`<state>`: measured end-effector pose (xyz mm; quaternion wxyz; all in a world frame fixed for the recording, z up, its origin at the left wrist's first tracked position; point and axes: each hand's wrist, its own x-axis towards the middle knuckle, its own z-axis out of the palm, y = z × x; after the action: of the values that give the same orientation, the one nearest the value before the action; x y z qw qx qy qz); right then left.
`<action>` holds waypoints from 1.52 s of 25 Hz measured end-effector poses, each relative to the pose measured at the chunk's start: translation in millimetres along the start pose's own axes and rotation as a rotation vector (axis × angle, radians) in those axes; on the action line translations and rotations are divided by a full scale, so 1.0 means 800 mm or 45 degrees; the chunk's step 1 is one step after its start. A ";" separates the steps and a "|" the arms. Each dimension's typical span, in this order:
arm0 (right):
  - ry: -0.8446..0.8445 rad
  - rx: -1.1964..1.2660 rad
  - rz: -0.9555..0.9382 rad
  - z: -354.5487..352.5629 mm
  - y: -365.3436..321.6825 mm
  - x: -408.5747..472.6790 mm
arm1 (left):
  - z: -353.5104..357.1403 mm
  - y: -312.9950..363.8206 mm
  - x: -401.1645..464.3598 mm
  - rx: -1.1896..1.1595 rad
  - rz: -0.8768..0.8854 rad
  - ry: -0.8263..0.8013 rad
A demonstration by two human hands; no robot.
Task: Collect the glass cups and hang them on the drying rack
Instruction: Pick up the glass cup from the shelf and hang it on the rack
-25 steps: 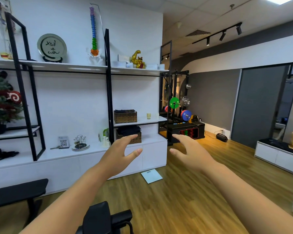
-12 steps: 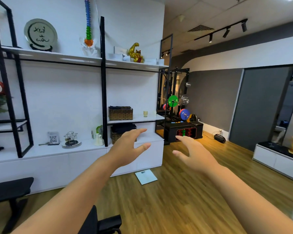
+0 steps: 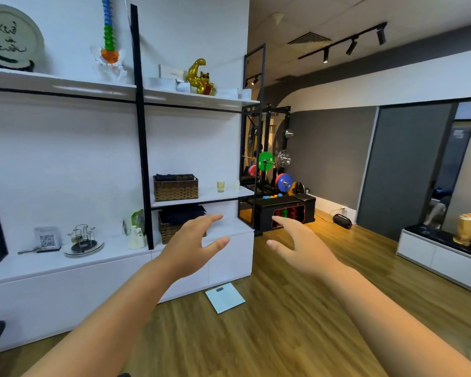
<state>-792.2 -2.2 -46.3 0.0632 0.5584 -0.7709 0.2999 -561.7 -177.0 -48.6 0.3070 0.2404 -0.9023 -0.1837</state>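
Left hand (image 3: 191,246) and right hand (image 3: 301,247) reach forward, fingers spread; both hold nothing.

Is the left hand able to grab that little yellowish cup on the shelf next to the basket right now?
Probably not yet. The left hand hangs open in the air well short of the cup, which stands farther back on the shelf. Nothing blocks it; stepping closer should do.

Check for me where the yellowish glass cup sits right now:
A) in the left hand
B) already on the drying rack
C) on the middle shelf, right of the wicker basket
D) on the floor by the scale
C: the glass cup stands on the middle shelf, right of the wicker basket, and both hands are empty.
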 end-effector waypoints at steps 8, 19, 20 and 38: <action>0.005 0.031 0.024 0.044 0.086 0.122 | 0.058 -0.053 0.118 0.001 -0.003 -0.014; -0.114 0.128 -0.098 0.081 0.266 0.293 | 0.166 -0.071 0.302 -0.017 -0.137 0.063; -0.123 0.127 -0.110 0.080 0.283 0.309 | 0.175 -0.071 0.320 -0.018 -0.144 0.075; -0.099 0.194 -0.167 0.194 0.407 0.600 | 0.258 -0.235 0.557 -0.017 -0.167 0.078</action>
<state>-1224.7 -416.2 -92.1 0.0101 0.6219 -0.7097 0.3309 -944.0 -536.4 -84.3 0.3234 0.3024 -0.8736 -0.2022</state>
